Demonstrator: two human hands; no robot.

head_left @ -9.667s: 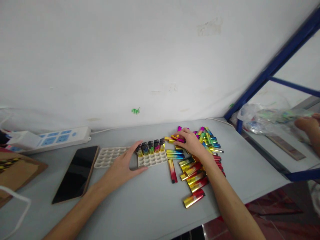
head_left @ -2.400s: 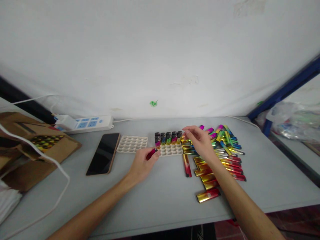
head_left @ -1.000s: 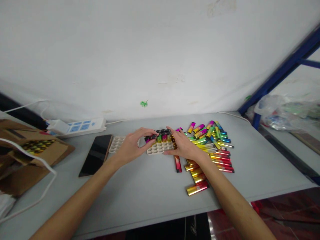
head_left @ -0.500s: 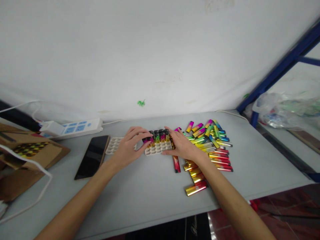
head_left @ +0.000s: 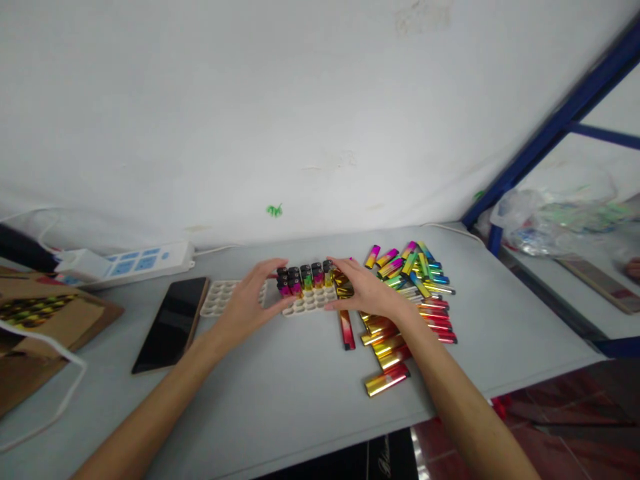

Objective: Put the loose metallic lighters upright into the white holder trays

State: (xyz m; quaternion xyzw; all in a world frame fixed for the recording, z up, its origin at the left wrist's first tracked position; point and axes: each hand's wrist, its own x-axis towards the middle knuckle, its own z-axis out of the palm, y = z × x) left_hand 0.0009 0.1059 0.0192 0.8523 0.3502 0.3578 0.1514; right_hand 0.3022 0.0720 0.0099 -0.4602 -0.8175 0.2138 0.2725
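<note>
A pale moulded tray (head_left: 311, 301) with round holes holds several upright lighters (head_left: 306, 275), black tops up, along its back row and at its left end. My left hand (head_left: 253, 293) is at the tray's left end, thumb and fingers spread apart around the lighters there. At the right end, my right hand (head_left: 367, 288) brackets the tray, its thumb on the front corner and fingertips by the back lighter. Beside and partly under that hand lies a pile of loose shiny lighters (head_left: 393, 340) in gold, red, green and purple.
Another holed tray (head_left: 216, 298) lies behind my left hand, beside a dark phone (head_left: 173, 323). Farther left are a power strip (head_left: 145, 261) and an open cardboard box (head_left: 65, 327) with lighters inside. A blue metal frame (head_left: 545, 127) stands on the right.
My left thumb and fingers have spread away from the lighters at the tray's left end, which now show more fully. My right hand keeps its place; the view has shifted slightly.
</note>
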